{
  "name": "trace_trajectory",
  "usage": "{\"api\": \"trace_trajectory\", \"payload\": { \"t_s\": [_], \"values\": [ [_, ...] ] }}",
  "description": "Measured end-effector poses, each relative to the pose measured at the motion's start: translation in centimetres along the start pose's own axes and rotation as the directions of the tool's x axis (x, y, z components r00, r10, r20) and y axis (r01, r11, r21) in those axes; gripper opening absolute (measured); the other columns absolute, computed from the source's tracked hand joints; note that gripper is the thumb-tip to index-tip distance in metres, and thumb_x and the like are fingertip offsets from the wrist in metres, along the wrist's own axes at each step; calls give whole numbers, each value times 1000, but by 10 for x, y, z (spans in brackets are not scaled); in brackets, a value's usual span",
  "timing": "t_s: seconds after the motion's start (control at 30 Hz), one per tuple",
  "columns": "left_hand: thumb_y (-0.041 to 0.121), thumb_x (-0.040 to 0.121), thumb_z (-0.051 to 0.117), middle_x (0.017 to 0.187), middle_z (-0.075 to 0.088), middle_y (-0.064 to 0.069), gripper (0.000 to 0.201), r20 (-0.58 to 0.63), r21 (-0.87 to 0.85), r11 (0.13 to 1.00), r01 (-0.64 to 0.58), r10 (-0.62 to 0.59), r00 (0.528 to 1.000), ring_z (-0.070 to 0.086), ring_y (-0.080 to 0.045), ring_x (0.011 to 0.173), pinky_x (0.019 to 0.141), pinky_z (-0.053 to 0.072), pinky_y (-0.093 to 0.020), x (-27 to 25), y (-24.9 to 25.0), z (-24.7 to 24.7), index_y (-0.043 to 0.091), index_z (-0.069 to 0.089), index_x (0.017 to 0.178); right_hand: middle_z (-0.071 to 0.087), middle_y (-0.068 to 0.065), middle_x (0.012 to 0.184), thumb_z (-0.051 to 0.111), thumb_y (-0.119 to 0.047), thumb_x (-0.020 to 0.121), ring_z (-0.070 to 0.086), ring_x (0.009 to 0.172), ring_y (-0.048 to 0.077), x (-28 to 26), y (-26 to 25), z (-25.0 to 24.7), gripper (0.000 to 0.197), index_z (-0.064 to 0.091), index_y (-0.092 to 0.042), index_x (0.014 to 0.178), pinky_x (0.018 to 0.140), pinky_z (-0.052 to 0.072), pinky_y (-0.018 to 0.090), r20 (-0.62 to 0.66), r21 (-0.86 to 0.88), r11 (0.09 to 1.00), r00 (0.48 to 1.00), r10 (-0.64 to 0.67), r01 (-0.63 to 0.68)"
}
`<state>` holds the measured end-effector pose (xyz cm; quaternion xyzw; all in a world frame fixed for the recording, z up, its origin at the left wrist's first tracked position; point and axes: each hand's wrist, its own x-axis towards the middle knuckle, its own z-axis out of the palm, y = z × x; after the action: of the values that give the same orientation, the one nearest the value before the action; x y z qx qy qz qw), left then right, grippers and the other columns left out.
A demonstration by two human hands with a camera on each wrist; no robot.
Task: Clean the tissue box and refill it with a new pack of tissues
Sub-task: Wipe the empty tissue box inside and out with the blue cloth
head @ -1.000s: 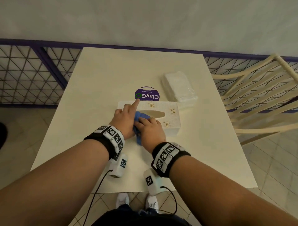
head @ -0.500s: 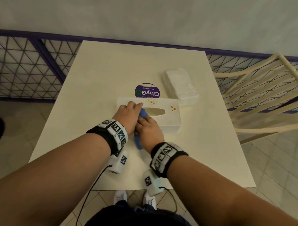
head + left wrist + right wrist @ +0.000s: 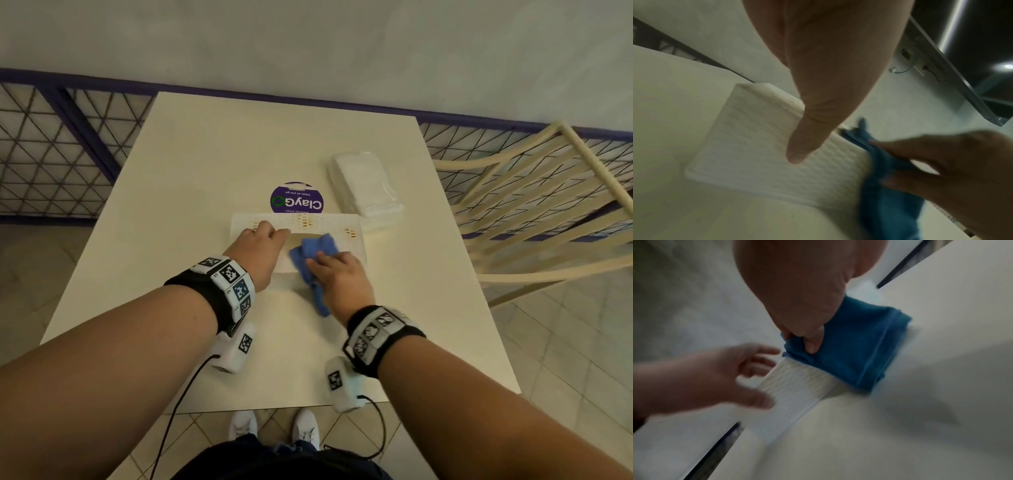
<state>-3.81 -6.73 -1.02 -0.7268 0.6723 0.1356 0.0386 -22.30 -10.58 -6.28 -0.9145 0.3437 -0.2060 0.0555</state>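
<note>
Both hands on tissue box [image 3: 346,226] | right hand [image 3: 337,277] fingers gripping blue cloth [image 3: 313,251], shifted rightward | left hand [image 3: 260,245] flat, relaxed

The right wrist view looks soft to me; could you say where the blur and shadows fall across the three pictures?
Right wrist view: motion blur smears the left hand and white plastic tissue box; shadow darkens the cream table. Left wrist view: right hand and blue cloth are blurred. Head view: sharp but barrel-distorted.

Cream table [image 3: 191,212]: tissue box [image 3: 337,224], wrapped tissue pack [image 3: 366,183], purple sticker [image 3: 297,202].
</note>
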Motion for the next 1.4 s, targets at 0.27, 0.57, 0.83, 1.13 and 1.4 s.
{"api": "trace_trajectory", "payload": {
  "t_s": [0.27,0.57,0.83,1.13,1.4],
  "values": [
    [8,83,56,123,42,-9,36,-7,99,995,8,-8,1000,50,-33,102,87,47,-37,-3,10,-3,12,56,119,75,2,103,67,-21,63,67,74,25,1,9,-14,39,75,-23,101,81,48,33,81,-42,996,994,-76,79],
    [1,85,45,123,44,-5,39,6,157,987,-46,46,999,48,-34,99,83,45,-35,-4,2,-10,12,55,121,68,2,112,62,-5,85,62,105,20,-21,64,-70,31,72,-22,110,88,40,14,160,388,684,776,610,-618],
    [17,87,58,155,19,-8,69,73,109,984,-141,134,988,24,-25,141,117,13,-40,-12,39,2,13,22,147,64,1,125,57,-17,92,58,114,17,7,34,-100,39,57,-24,130,103,44,32,193,610,522,751,632,-596],
    [11,95,41,134,47,-9,41,37,-106,993,-59,63,997,53,-34,114,94,45,-40,-9,49,4,16,45,136,-6,-7,161,23,-29,101,-5,148,21,57,17,-41,55,1,-26,151,116,5,55,608,-193,883,654,450,-429],
    [15,86,61,116,62,-10,36,5,-255,967,-24,26,1000,59,-31,105,87,43,-36,-3,44,-1,17,55,122,1,3,161,34,-20,100,0,148,23,10,-28,-42,59,5,-15,152,119,13,43,647,-124,911,663,375,-394]
  ]
}}
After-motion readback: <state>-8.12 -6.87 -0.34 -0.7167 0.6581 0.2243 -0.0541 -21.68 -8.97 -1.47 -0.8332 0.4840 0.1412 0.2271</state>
